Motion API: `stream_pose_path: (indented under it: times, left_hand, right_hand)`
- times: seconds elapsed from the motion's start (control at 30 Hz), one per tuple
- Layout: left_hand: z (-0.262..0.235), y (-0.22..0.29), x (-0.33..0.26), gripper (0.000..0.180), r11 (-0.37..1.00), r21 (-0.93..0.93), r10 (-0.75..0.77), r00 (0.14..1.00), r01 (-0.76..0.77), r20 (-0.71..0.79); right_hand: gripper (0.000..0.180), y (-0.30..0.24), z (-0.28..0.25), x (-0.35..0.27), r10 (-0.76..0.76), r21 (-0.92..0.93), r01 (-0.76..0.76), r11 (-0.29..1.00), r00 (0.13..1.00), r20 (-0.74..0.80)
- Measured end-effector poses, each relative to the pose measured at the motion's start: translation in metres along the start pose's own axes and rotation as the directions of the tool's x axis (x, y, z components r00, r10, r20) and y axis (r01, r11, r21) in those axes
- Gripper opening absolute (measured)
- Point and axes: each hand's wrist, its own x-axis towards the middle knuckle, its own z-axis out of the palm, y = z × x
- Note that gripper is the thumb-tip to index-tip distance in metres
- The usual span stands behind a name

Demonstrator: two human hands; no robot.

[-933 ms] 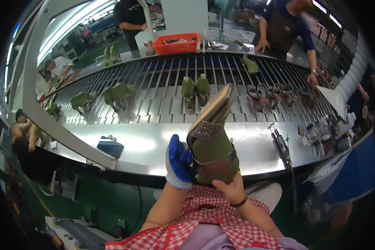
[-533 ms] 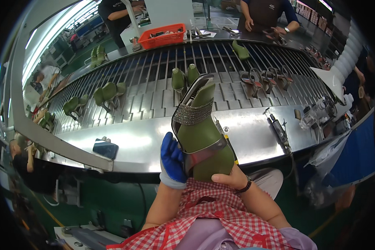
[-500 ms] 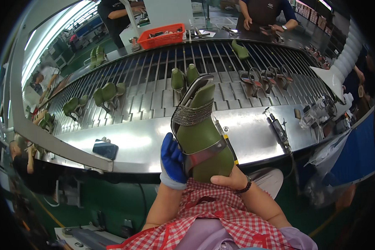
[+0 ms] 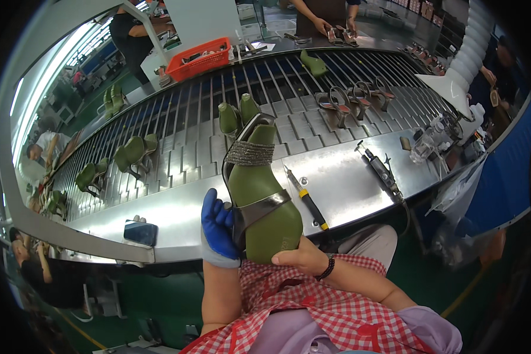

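A green shoe last (image 4: 259,194) with a sandal upper on it, a glittery band near the toe and a metallic strap across the middle, is held up in front of me. My left hand (image 4: 218,229), in a blue glove, grips its left side at the strap. My bare right hand (image 4: 301,258) supports the heel end from below. The toe points away toward the slatted conveyor (image 4: 177,135).
A yellow-handled tool (image 4: 307,197) and a pneumatic tool (image 4: 380,168) lie on the steel bench (image 4: 348,177). A phone (image 4: 140,232) rests at bench left. Green lasts (image 4: 133,152) and strappy sandals (image 4: 351,97) ride the conveyor; an orange basket (image 4: 200,59) and other workers stand beyond.
The last has turned from tilted right to nearly flat with its sole side facing me, toe pointing away. Both hands keep hold; my view has dipped lower.
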Motion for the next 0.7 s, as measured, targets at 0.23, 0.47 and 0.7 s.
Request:
stream_pose_path:
  times: [0.23, 0.47, 0.7]
  left_hand:
    - [-0.027, 0.007, 0.029, 0.037, 0.998, -0.008, -0.055, 0.977, 0.058, 0.206]
    - [-0.033, 0.019, 0.043, 0.044, 0.986, -0.122, -0.049, 0.899, 0.112, 0.434]
    - [-0.064, 0.106, 0.136, 0.037, 0.858, -0.299, 0.506, 0.785, -0.417, 0.357]
  right_hand:
    - [0.042, 0.012, 0.011, 0.002, 0.034, 0.018, -0.034, 0.999, 0.999, -0.024]
    - [0.048, 0.006, 0.011, 0.003, 0.105, 0.062, -0.106, 0.992, 0.994, 0.028]
    - [0.059, -0.011, 0.014, -0.044, 0.296, 0.250, -0.263, 0.932, 0.950, -0.103]
